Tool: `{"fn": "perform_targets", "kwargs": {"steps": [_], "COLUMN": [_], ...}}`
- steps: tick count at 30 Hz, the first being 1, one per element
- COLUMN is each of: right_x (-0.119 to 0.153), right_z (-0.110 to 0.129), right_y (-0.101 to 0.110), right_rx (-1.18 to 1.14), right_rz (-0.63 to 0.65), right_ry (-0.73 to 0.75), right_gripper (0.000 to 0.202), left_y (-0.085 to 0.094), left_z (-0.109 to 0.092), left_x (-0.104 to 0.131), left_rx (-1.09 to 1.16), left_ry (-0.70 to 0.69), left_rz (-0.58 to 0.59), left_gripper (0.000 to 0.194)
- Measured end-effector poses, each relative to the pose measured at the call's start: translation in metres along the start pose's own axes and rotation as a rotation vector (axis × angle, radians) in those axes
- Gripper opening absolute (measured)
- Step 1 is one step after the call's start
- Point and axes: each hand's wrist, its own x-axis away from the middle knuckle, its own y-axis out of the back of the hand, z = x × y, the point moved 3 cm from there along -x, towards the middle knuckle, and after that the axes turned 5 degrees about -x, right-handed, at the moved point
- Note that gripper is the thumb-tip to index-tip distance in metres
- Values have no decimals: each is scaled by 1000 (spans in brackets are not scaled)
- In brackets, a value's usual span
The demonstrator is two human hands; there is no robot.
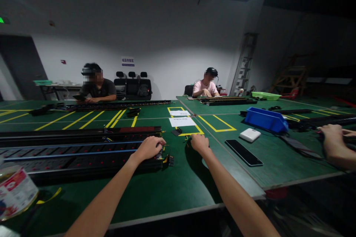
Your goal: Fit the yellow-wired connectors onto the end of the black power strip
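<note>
My left hand (pixel 150 147) rests over the right end of a long black panel (pixel 97 161), its fingers bent around that end. Blue strips run along the panel, and rows of red dots show on it. Thin wires and a small black connector (pixel 170 160) stick out just below my fingers. To the right, my right hand (pixel 199 143) is held over the green table with its fingers curled together. A bit of yellow (pixel 187 138) shows by its fingertips, but what they hold is hidden. A small black part (pixel 177 131) lies between the hands, farther back.
A phone (pixel 244 152), a white box (pixel 249 134) and a blue bin (pixel 266 119) stand on the right. A neighbour's hands (pixel 335 140) work at the right edge. A labelled tub (pixel 16 192) sits front left. Two people sit across the green table (pixel 155 196).
</note>
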Motion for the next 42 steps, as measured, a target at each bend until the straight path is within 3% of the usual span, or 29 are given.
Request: {"fn": "perform_targets", "kwargs": {"steps": [25, 42], "right_x": [-1, -4], "right_z": [-3, -3], "right_y": [8, 3], "right_rx": [4, 9], "right_rz": [8, 10], "right_ry": [0, 17], "right_gripper": [31, 32], "left_y": [-1, -4], "left_z": [1, 2], "left_x": [1, 0], "left_rx": [-2, -7], "left_ry": [0, -12], "left_rz": [19, 14], "left_gripper": [35, 34]}}
